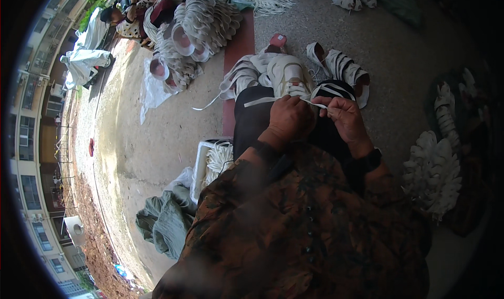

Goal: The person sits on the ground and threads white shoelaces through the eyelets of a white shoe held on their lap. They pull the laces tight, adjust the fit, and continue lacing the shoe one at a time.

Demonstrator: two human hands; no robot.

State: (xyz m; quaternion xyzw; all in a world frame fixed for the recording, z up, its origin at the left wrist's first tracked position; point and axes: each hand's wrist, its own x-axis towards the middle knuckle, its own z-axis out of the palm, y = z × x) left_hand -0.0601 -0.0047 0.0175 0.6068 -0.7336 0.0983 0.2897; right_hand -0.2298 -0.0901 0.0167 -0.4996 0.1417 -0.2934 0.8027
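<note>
Dial centred on the left hand; I am logging remotely from the head view.

Workpiece: white shoe upper at 12 o'clock, toe pointing away, eyelet area just beside the knuckles, between the wearer's knees.

Left hand: curled tight, back of hand upward. A white lace sticks out toward 9 o'clock and seems gripped; fingertips hidden from me.

Right hand: at 3 o'clock, thumb and index finger pinched together on lace running from the left hand, other fingers loosely bent. I cannot tell whether both lengths are one lace.

Surroundings: striped uppers between 1 and 2; large stack of uppers between 10 and 11; white tub holding spare laces at 8.

Step, my judgement: lacing, with the lace being handled at the eyelets. Next move, I judge, calls for keeping the left grip steady while the right fingertips guide the lace precisely, without twisting it.
</note>
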